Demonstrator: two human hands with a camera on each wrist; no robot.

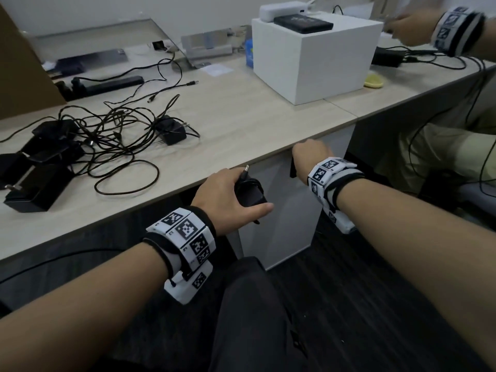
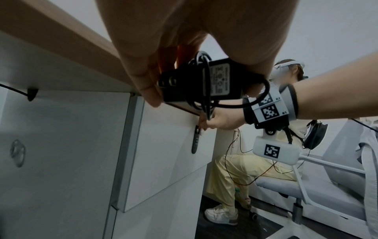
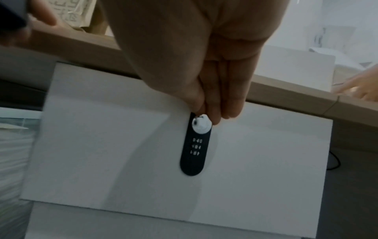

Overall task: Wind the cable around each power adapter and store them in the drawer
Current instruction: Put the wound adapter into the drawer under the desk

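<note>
Left hand [image 1: 228, 194]: fingers curled round a wound adapter [image 1: 251, 193], a boxy black plastic brick with its thin cable lapped round it, a grey label showing in the left wrist view; the barrel plug pokes up past the knuckles, just off the near edge of the surface [image 1: 241, 119].
Right hand [image 1: 311, 154]: tucked under the edge of the surface, fingertips [image 3: 214, 113] pinching at the top of a lock plate [image 3: 195, 148] on the drawer [image 3: 122, 145]. How tightly they grip, I cannot tell.
Drawer: flat, smooth white front. The lock plate is a black oval strip with a round white knob and three rows of small white marks.
Surface: pale wood-grain laminate, matte.
Loose adapters [image 1: 40, 167]: black blocks heaped at the left, the count unclear, plus one [image 1: 170, 131] apart with two metal prongs, all in a tangle of thin black cables [image 1: 115, 135].
Further back: one white box [image 1: 316, 57], square and plain.
</note>
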